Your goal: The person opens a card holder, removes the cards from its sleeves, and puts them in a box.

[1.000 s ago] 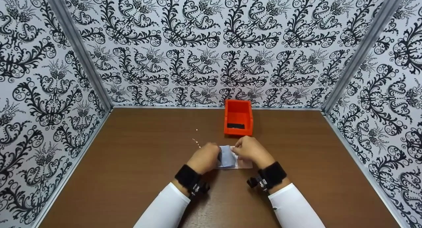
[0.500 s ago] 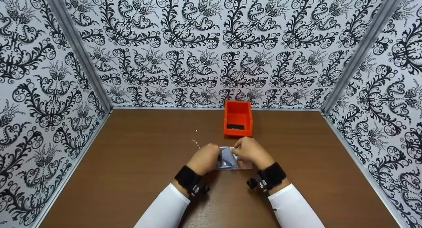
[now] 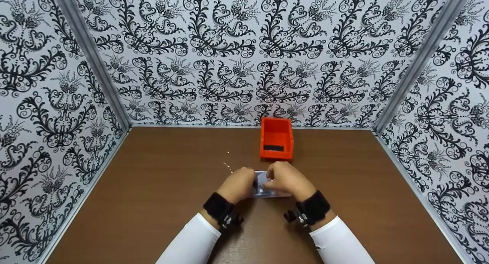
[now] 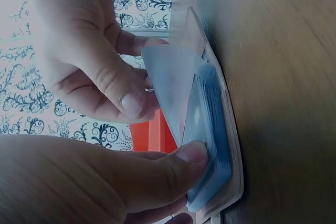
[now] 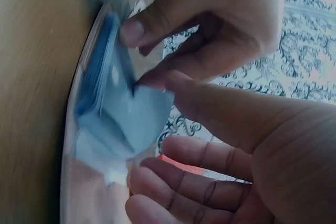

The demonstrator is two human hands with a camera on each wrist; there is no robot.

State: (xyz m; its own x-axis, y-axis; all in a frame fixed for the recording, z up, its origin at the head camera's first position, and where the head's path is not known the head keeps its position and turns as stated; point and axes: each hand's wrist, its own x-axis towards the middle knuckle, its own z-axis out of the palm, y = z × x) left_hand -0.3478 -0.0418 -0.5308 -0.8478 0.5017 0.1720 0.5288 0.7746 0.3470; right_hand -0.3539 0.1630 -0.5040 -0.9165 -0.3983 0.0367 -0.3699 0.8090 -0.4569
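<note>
A small card holder [image 3: 261,187] with a pinkish cover [image 5: 86,187] and a stack of clear bluish sleeves lies spread on the table between both hands. My left hand [image 3: 237,183] pinches the left part of the stack, its thumb [image 4: 191,153] pressed on the top sleeve. One translucent sleeve [image 4: 170,74] stands lifted from the stack. At that raised sleeve is my right hand [image 3: 288,180], its thumb and fingers apart in a loose curve. In the right wrist view, the right thumb tip [image 5: 181,85] overlaps the sleeve's edge.
An orange open-front bin [image 3: 277,127] stands behind the hands, with a dark flat thing [image 3: 273,148] inside. A thin beaded strand [image 3: 227,166] lies left of the card holder on the brown table [image 3: 164,180]. Patterned panels [image 3: 229,57] enclose the back and sides.
My right hand has moved slightly left over the card holder, and its thumb and fingers have spread. The pale blue sleeve has shifted. My left hand stays in place.
</note>
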